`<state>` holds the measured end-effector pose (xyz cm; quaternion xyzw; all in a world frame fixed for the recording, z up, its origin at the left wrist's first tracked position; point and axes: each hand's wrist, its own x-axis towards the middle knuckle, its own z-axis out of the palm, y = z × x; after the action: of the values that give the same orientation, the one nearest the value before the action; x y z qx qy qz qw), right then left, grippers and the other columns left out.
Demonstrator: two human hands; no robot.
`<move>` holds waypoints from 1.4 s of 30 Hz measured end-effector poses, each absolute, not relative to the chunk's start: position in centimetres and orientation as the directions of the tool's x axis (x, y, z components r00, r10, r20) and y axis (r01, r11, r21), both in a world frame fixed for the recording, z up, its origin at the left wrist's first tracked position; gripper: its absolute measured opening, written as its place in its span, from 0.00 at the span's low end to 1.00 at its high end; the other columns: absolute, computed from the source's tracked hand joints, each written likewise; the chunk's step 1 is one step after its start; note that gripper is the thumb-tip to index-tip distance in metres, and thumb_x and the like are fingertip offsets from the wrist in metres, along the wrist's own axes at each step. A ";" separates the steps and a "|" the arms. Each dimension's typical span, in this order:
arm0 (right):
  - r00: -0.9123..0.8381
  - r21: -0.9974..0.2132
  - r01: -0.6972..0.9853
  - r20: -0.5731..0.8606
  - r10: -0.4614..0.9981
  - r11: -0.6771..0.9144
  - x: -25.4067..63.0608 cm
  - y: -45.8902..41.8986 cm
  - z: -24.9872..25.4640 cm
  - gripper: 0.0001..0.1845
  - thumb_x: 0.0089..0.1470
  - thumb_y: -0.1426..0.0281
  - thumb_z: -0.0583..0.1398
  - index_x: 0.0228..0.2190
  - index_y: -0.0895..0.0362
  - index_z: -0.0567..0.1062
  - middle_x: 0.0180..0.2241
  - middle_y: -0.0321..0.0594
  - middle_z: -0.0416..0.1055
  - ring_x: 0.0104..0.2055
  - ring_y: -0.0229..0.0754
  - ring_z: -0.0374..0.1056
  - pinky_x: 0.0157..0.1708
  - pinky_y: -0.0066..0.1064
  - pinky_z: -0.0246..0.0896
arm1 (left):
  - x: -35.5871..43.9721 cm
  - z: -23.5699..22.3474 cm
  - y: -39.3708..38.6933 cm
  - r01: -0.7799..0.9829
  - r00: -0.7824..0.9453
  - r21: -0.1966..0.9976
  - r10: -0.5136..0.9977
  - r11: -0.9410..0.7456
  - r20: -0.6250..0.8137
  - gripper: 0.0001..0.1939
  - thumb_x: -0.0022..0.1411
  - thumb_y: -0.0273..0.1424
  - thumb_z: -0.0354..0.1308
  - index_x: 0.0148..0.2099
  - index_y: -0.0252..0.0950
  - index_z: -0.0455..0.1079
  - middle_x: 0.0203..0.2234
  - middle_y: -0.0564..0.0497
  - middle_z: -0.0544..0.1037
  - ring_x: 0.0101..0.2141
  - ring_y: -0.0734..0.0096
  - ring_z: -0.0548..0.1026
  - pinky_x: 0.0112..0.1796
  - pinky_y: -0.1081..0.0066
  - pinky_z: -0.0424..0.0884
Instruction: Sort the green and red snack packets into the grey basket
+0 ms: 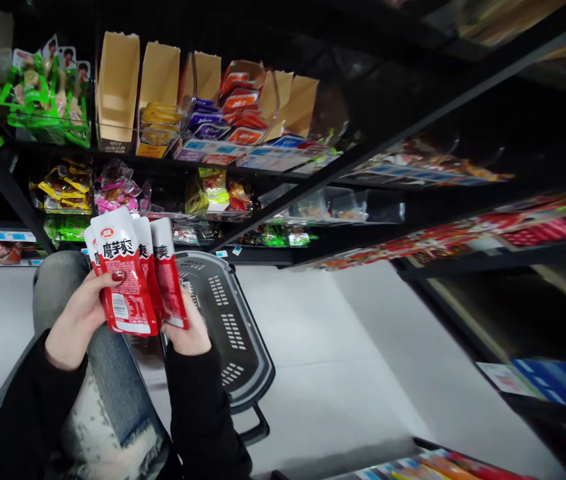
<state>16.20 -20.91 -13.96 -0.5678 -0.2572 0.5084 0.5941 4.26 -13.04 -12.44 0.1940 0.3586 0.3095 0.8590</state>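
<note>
Several red and white snack packets [130, 283] are fanned out in front of my knee. My left hand [85, 310] grips them from the left, its thumb with a dark red nail pressed on the front packet. My right hand [190, 330] is behind the rightmost packet [170, 277], wrapped round the packets from the right; most of its fingers are hidden. Just beyond my right hand, a dark grey shopping basket [250, 333] stands on the floor. Its left part is covered by my hand and the packets.
Ahead are black shelves [263, 173] with snack boxes [117, 93], green packets [45, 97] and yellow packets [65, 183]. More shelving runs along the right. White floor tiles [307, 320] lie right of the basket. A low display of colourful packs [443, 467] stands at the bottom right.
</note>
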 end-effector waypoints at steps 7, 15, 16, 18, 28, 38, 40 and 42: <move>0.346 -0.968 0.121 -0.165 0.924 -0.218 15.5 -19.0 -14.0 0.10 0.47 0.63 0.55 0.26 0.56 0.73 0.26 0.36 0.72 0.33 0.43 0.66 0.35 0.34 0.62 | 4.3 -12.4 -13.1 -0.370 0.579 0.549 0.649 0.749 -0.494 0.16 0.37 0.22 0.61 0.33 0.33 0.70 0.24 0.50 0.80 0.29 0.59 0.79 0.39 0.60 0.75; 0.538 -0.924 0.379 0.173 0.825 -0.053 15.9 -21.4 -10.2 0.10 0.49 0.63 0.57 0.33 0.54 0.66 0.29 0.35 0.66 0.31 0.38 0.63 0.31 0.30 0.59 | 4.9 -12.1 -13.2 -0.385 0.489 0.598 0.705 0.703 -0.513 0.15 0.38 0.22 0.63 0.34 0.32 0.71 0.24 0.50 0.80 0.26 0.64 0.78 0.34 0.64 0.76; 0.500 -0.907 0.414 0.154 0.852 -0.079 15.5 -21.5 -9.9 0.14 0.45 0.63 0.60 0.35 0.53 0.66 0.32 0.36 0.67 0.34 0.40 0.64 0.34 0.32 0.60 | 5.0 -12.1 -13.3 -0.377 0.489 0.627 0.721 0.682 -0.491 0.15 0.38 0.22 0.65 0.34 0.32 0.72 0.25 0.50 0.80 0.26 0.63 0.78 0.34 0.65 0.75; 0.496 -0.857 0.488 0.115 0.860 -0.167 14.9 -21.6 -9.6 0.17 0.41 0.65 0.64 0.34 0.53 0.67 0.35 0.38 0.68 0.37 0.44 0.64 0.38 0.35 0.60 | 5.0 -12.3 -13.4 -0.366 0.490 0.671 0.746 0.645 -0.451 0.17 0.37 0.24 0.67 0.34 0.32 0.73 0.26 0.49 0.80 0.27 0.63 0.78 0.33 0.67 0.75; 0.686 -0.966 0.193 0.006 0.727 -0.174 15.9 -22.9 -11.0 0.10 0.48 0.63 0.60 0.29 0.55 0.66 0.28 0.35 0.70 0.28 0.38 0.65 0.30 0.29 0.62 | 5.4 -12.5 -13.4 -0.423 0.444 0.652 0.771 0.630 -0.457 0.15 0.40 0.28 0.68 0.34 0.33 0.73 0.26 0.50 0.80 0.25 0.67 0.77 0.30 0.71 0.75; 0.574 -0.490 0.818 0.671 0.469 -0.300 14.0 -24.1 -11.6 0.14 0.53 0.74 0.57 0.43 0.55 0.71 0.40 0.44 0.73 0.39 0.43 0.69 0.37 0.34 0.64 | 5.6 -12.5 -13.4 -0.394 0.391 0.706 0.803 0.588 -0.451 0.17 0.39 0.29 0.68 0.35 0.31 0.72 0.25 0.51 0.80 0.23 0.70 0.76 0.27 0.74 0.72; 0.361 -0.225 0.929 0.733 0.576 -0.295 12.5 -24.0 -11.7 0.19 0.52 0.77 0.57 0.46 0.54 0.70 0.42 0.44 0.73 0.36 0.42 0.67 0.34 0.33 0.63 | 5.6 -12.6 -13.4 -0.381 0.400 0.726 0.810 0.572 -0.429 0.18 0.40 0.31 0.68 0.36 0.31 0.72 0.25 0.50 0.80 0.25 0.68 0.77 0.29 0.72 0.73; 0.258 -0.106 0.960 0.699 0.667 -0.260 11.2 -23.8 -11.7 0.21 0.51 0.77 0.58 0.48 0.54 0.70 0.41 0.44 0.74 0.32 0.42 0.64 0.31 0.35 0.62 | 5.5 -12.6 -13.4 -0.382 0.394 0.741 0.822 0.553 -0.410 0.17 0.41 0.33 0.67 0.36 0.31 0.72 0.25 0.49 0.80 0.27 0.65 0.77 0.31 0.70 0.73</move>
<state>11.25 -23.76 -11.73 -0.7458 -0.5455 -0.2715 0.2694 5.48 -13.44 -12.63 0.2781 0.3956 0.3825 0.7873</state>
